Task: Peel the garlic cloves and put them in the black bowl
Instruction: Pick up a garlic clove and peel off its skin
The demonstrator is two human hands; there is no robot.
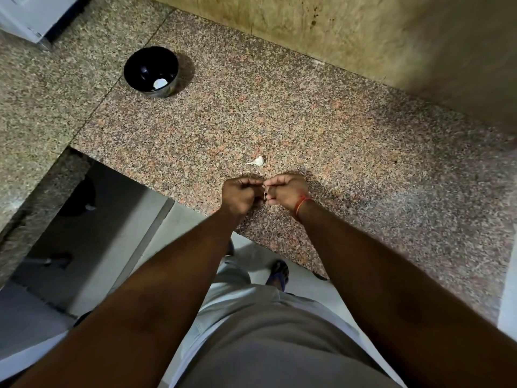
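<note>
Two hands are working knuckle to knuckle right at the near edge of the granite counter [321,130], and from where I'm watching, that's the whole show right now. Left hand [242,193] and right hand [285,190] are both curling tight, fingertips meeting in the gap between them, and they're pinching something tiny there. I'm guessing it's a garlic clove getting its skin picked off, but honestly it's hidden behind the fingers, so I can't really tell how far the peel has come. Right wrist is wearing a red thread [303,203], if that helps anyone tell the sides apart. Just past the knuckles, a bit closer to the right hand, a loose garlic clove [258,161] is lying on the stone, fat end to the right and thin tail pointing left, so its long axis is running roughly side to side. Looks unpeeled to me, so I'm figuring that's next. Way further back and off to the left, the black bowl [145,63] is sitting well apart from everything, with a white bit already in the bottom [160,84]. So the drop-off is going up and left, and the left hand is sitting on the nearer side for that reach.
</note>
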